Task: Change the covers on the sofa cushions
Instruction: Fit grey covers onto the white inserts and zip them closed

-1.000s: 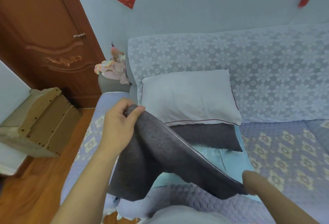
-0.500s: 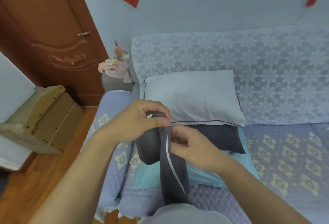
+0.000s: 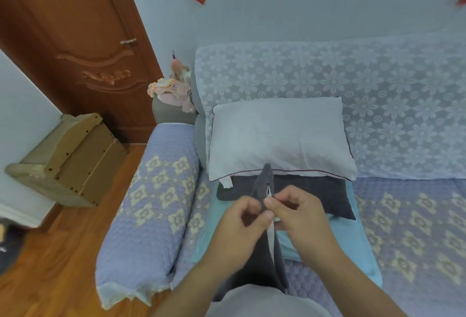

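A dark grey cushion cover [image 3: 264,180] with a pale zipper edge hangs folded lengthwise in front of me. My left hand [image 3: 242,226] grips the cover from the left. My right hand [image 3: 297,213] pinches its zipper edge from the right, fingertips almost meeting the left thumb. A bare white cushion [image 3: 280,137] with dark piping leans on the sofa back. A second dark grey cover [image 3: 315,193] lies flat below it, on a light blue cloth [image 3: 353,246] spread over the seat.
The sofa [image 3: 416,228] has a lilac quilted seat cover, a lace-covered back and a padded arm [image 3: 156,195] at the left. Crumpled clothes [image 3: 171,90] sit behind the arm. A wooden box [image 3: 73,158] stands on the wood floor by the brown door [image 3: 83,47].
A second ago the cover was stretched wide between my hands. My right hand came up to the left, and the cover now hangs folded and narrow, lower in view, both hands at its zipper edge.
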{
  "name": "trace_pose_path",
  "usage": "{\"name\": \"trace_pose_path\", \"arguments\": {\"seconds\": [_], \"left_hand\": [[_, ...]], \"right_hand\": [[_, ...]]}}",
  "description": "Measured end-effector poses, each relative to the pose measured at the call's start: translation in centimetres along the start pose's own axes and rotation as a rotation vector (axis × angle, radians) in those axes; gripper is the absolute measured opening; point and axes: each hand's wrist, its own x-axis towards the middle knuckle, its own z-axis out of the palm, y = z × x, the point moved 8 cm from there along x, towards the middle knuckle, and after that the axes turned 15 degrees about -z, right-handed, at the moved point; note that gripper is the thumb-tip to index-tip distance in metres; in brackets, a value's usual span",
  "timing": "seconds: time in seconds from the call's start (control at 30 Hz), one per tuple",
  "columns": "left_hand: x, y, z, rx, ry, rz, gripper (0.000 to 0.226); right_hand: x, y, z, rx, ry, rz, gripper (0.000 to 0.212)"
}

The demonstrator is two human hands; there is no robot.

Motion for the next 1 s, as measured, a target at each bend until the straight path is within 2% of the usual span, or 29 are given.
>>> {"name": "trace_pose_path", "arguments": {"seconds": [0.03,0.1,0.23,0.33,0.43,0.47,0.53,0.6,0.67,0.73,0.77,0.8,0.83,0.87,0.9,0.93,1.0], "left_hand": [[-0.2,-0.1,0.8,0.053,-0.029,0.022,0.033],[-0.1,0.2,0.8,0.091,0.020,0.071,0.033],[0.1,1.2,0.7,0.138,-0.012,0.126,0.031],[0.7,0.6,-0.4,0.085,0.015,0.045,0.032],[1.8,0.1,-2.3,-0.141,0.059,-0.106,0.028],[2.0,1.0,-2.5,-0.147,0.040,-0.104,0.031],[1.5,3.9,-2.8,-0.054,-0.030,-0.012,0.036],[0.9,7.2,-3.7,0.114,-0.113,0.078,0.032],[1.8,8.9,-5.5,0.506,-0.071,0.109,0.029],[3.7,9.2,-7.9,1.089,0.202,0.134,0.033],[4.0,9.9,-8.8,1.261,0.366,0.173,0.032],[4.3,10.2,-9.2,1.303,0.490,0.210,0.031],[4.3,10.4,-9.5,1.237,0.554,0.229,0.031],[4.0,10.5,-9.5,1.108,0.567,0.251,0.030],[3.6,10.4,-9.3,0.958,0.547,0.267,0.031],[3.2,10.1,-9.0,0.801,0.480,0.257,0.030],[2.8,8.5,-7.4,0.439,0.196,0.116,0.023]], "right_hand": [[-0.1,-0.1,0.0,-0.029,-0.028,-0.007,0.016],[-0.2,-0.5,0.2,-0.075,-0.066,-0.032,0.016],[-0.2,-0.7,-0.5,-0.150,-0.031,-0.066,0.020],[-0.7,0.2,-0.3,0.020,-0.001,0.030,0.021],[-0.5,0.7,-0.8,0.244,0.133,0.130,0.029],[-0.1,0.5,-1.2,0.207,0.158,0.119,0.029],[1.2,-0.9,-2.0,-0.070,0.129,0.017,0.027],[2.9,-3.9,-2.8,-0.307,0.036,-0.152,0.025],[4.2,-6.9,-3.2,-0.445,-0.160,-0.296,0.027],[4.3,-6.7,-2.5,-0.825,-0.508,-0.303,0.032],[4.1,-5.6,-2.2,-1.053,-0.662,-0.284,0.033],[4.3,-4.3,-2.2,-1.234,-0.739,-0.272,0.029],[5.1,-3.7,-2.6,-1.315,-0.692,-0.259,0.021],[6.3,-3.8,-3.6,-1.316,-0.556,-0.239,0.018],[7.6,-4.5,-5.0,-1.268,-0.373,-0.228,0.024],[8.8,-5.2,-6.3,-1.197,-0.210,-0.235,0.030],[10.4,-6.8,-8.2,-1.051,0.012,-0.275,0.031]]}}
